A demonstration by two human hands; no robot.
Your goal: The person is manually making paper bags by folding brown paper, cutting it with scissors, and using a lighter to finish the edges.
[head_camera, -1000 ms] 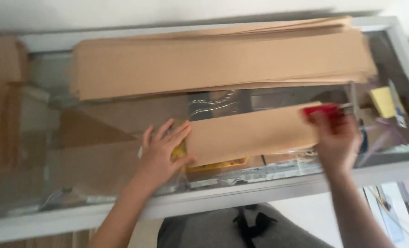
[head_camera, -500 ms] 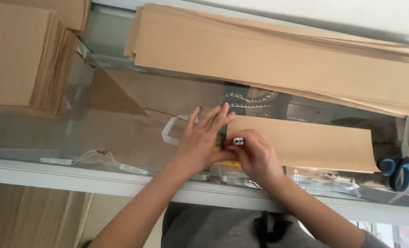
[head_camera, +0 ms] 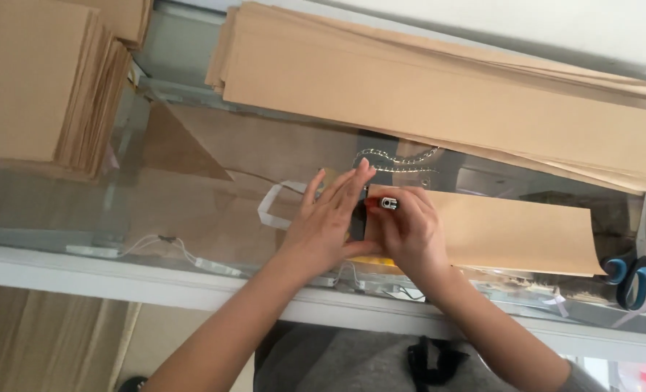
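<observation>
A small red lighter (head_camera: 382, 204) with a shiny metal top sits in the right hand (head_camera: 409, 231), fingers curled tight around it. It is at the near end of a brown paper strip (head_camera: 512, 232) lying on the glass tabletop (head_camera: 192, 210). The left hand (head_camera: 328, 219) is open and flat, fingers straight, pressing down just beside the right one (the two touch). Far off past the right hand lie blue scissors (head_camera: 630, 276). Behind both hands is a big stack of brown paper (head_camera: 439, 94).
</observation>
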